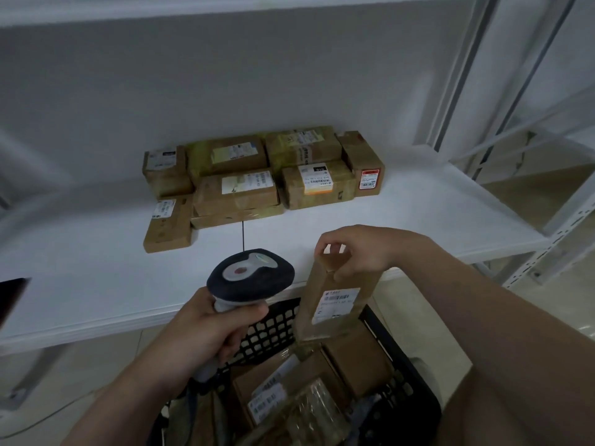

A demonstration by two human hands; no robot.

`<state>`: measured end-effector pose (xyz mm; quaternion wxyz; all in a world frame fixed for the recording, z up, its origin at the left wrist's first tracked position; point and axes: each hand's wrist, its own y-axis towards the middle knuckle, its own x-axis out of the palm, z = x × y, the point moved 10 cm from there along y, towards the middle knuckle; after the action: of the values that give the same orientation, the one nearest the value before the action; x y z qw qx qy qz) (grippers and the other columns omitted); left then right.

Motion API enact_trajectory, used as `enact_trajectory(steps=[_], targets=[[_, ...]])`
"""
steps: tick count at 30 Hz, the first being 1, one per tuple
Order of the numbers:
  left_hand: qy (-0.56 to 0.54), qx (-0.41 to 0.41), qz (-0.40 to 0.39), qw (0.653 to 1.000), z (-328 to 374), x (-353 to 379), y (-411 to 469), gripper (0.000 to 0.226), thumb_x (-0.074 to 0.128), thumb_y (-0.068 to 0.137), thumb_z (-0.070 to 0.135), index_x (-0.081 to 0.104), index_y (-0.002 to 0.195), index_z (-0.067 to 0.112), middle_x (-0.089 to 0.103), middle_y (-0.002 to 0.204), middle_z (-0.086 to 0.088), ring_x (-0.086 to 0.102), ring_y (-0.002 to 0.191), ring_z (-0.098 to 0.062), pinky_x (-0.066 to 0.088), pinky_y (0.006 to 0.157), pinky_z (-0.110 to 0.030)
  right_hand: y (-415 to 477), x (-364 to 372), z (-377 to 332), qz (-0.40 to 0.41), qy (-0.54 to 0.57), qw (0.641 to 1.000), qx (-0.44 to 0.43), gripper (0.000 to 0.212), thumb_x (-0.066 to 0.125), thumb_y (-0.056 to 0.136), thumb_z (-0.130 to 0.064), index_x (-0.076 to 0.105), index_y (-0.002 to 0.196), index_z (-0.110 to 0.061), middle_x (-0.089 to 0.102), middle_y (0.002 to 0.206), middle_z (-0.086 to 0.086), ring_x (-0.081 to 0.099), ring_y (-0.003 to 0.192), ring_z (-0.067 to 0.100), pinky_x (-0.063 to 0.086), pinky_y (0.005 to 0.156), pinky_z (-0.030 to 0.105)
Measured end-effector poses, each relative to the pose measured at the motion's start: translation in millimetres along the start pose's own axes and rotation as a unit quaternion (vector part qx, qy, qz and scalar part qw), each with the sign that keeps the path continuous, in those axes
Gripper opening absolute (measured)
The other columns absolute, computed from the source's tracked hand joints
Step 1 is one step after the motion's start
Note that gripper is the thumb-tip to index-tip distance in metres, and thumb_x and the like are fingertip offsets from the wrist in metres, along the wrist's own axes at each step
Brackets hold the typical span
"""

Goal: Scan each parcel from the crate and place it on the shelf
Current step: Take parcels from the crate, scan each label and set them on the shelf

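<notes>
a box up for its beep

the right hand [357, 252] pinches the top of a thin brown box [338, 300], holding it upright over the black crate [402, 381] — the label faces us. the left hand [212, 326] is wrapped tight around the scanner [251, 278], just beside the box. the box looks stiff and light, so a pinch at the top edge should do. more boxes [257, 178] sit at the back of the white shelf [96, 278]. the front of the shelf is bare — lots of room, but mind its front edge.
</notes>
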<state>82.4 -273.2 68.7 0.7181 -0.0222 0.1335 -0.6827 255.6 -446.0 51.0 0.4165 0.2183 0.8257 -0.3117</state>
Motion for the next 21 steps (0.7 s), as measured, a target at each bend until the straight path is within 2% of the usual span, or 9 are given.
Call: enact_trajectory(steps=[4, 6, 9, 12, 15, 18, 21], targets=[[0.009, -0.016, -0.013, 1.000, -3.0, 10.0, 0.6, 0.041, 0.078, 0.076, 0.037, 0.058, 0.071, 0.002, 0.043, 0.055, -0.015, 0.037, 0.048, -0.022, 0.035, 0.050, -0.030, 7.2, 32.6, 2.9, -0.044, -0.041, 0.998, 0.010, 0.044, 0.081, 0.085, -0.033, 0.057, 0.120, -0.044, 0.057, 0.121, -0.010, 0.057, 0.112, 0.019, 0.053, 0.097, 0.044], [0.012, -0.024, -0.016, 1.000, -4.8, 12.0, 0.7, 0.040, 0.079, 0.074, 0.040, 0.060, 0.069, 0.005, 0.044, 0.055, -0.014, 0.039, 0.048, -0.022, 0.036, 0.050, -0.031, 10.8, 46.2, -2.9, -0.053, -0.078, 0.996, 0.003, 0.048, 0.080, 0.087, -0.031, 0.056, 0.128, -0.039, 0.053, 0.119, -0.011, 0.055, 0.114, 0.018, 0.050, 0.095, 0.039], [0.010, -0.018, -0.018, 1.000, -4.3, 12.7, 0.6, 0.061, 0.081, 0.071, 0.045, 0.056, 0.082, -0.010, 0.043, 0.055, -0.014, 0.039, 0.047, -0.021, 0.036, 0.050, -0.030, 14.3, 53.0, -12.1, -0.034, -0.117, 0.993, -0.005, 0.062, 0.083, 0.083, -0.026, 0.054, 0.137, -0.034, 0.051, 0.118, -0.008, 0.054, 0.114, 0.018, 0.048, 0.086, 0.035], [0.012, -0.012, -0.018, 1.000, -3.8, 14.0, -1.6, 0.069, 0.081, 0.068, 0.047, 0.055, 0.087, -0.015, 0.042, 0.055, -0.013, 0.038, 0.047, -0.021, 0.036, 0.049, -0.029, 13.6, 74.1, 1.1, -0.093, -0.159, 0.983, 0.027, 0.077, 0.088, 0.075, -0.017, 0.052, 0.143, -0.026, 0.059, 0.127, 0.001, 0.056, 0.116, 0.022, 0.053, 0.092, 0.039], [0.012, -0.012, -0.015, 1.000, -3.7, 13.4, -4.0, 0.072, 0.081, 0.066, 0.049, 0.054, 0.085, -0.015, 0.042, 0.054, -0.013, 0.038, 0.046, -0.021, 0.037, 0.049, -0.029, 11.6, 92.6, 18.8, -0.133, -0.171, 0.974, 0.062, 0.075, 0.094, 0.070, -0.017, 0.055, 0.134, -0.020, 0.062, 0.125, 0.006, 0.061, 0.114, 0.024, 0.056, 0.092, 0.039], [0.009, -0.008, -0.009, 1.000, -2.6, 10.4, -6.5, 0.074, 0.080, 0.066, 0.050, 0.053, 0.085, -0.016, 0.041, 0.055, -0.014, 0.038, 0.047, -0.022, 0.037, 0.049, -0.028, 13.8, 82.5, 24.3, -0.080, -0.148, 0.982, 0.083, 0.071, 0.094, 0.069, -0.016, 0.054, 0.127, -0.017, 0.061, 0.118, 0.007, 0.061, 0.104, 0.022, 0.055, 0.077, 0.034], [-0.002, -0.006, 0.001, 1.000, -2.5, 5.2, -8.3, 0.071, 0.081, 0.068, 0.046, 0.054, 0.087, -0.017, 0.042, 0.055, -0.014, 0.038, 0.046, -0.021, 0.037, 0.048, -0.028, 14.5, 70.2, 24.7, -0.051, -0.060, 0.992, 0.095, 0.057, 0.094, 0.066, -0.018, 0.059, 0.110, -0.018, 0.065, 0.107, 0.003, 0.068, 0.093, 0.020, 0.053, 0.064, 0.029]])
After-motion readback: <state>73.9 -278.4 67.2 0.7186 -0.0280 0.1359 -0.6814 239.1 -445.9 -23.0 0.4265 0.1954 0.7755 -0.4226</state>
